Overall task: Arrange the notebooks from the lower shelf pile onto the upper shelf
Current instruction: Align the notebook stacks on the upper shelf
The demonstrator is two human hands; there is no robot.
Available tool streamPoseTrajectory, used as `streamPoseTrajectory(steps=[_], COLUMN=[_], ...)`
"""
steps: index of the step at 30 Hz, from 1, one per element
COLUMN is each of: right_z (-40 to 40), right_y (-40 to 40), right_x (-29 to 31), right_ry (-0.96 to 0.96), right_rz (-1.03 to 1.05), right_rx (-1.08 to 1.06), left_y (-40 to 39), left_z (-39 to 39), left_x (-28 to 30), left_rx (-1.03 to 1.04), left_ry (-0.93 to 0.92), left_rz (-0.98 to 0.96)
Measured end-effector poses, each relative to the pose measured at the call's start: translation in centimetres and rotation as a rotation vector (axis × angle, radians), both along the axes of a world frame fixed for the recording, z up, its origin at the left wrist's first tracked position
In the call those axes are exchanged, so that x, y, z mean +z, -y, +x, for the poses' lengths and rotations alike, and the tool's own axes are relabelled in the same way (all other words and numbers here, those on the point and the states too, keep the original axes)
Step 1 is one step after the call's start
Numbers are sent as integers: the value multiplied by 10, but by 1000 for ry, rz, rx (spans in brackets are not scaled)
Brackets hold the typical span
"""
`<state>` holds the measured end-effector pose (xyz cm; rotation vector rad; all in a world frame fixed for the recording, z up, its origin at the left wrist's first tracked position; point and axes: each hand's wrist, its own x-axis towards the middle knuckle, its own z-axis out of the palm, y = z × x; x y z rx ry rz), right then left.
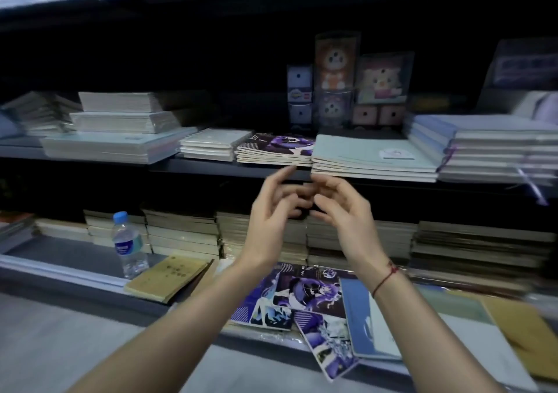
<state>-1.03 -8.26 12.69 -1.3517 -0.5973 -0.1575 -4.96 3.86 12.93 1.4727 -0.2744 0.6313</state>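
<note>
Left hand: the bare left hand [273, 208] was held empty between the two shelves, fingers loosely spread.
Right hand: the bare right hand [339, 211], a red cord at its wrist, was likewise open, nothing gripped.
Pile: glossy purple-and-white illustrated notebooks [302, 297] lay fanned at the near edge of the grey lower shelf [69, 257].
Destination: a matching purple-covered stack [276, 148] rested on the dark upper shelf [211, 166], beside pale green exercise books [371, 157].
Handling: judged thin, light, floppy, slick-covered; best pinched at a long edge.
</note>
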Motion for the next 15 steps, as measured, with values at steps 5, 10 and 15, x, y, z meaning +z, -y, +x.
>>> streamPoseTrajectory(steps=[5, 10, 15], right_z=[6, 13, 23], right_y=[37, 71, 96], right_x=[-26, -62, -97], right_ry=[-41, -234, -396], right_rz=[-107, -211, -242], right_rx=[35, 50, -35], left_y=[35, 55, 43], left_z=[10, 19, 26], left_x=[-37, -78, -133], left_rx=[-87, -81, -10], left_ry=[-166, -242, -486], left_rz=[-159, -173, -285])
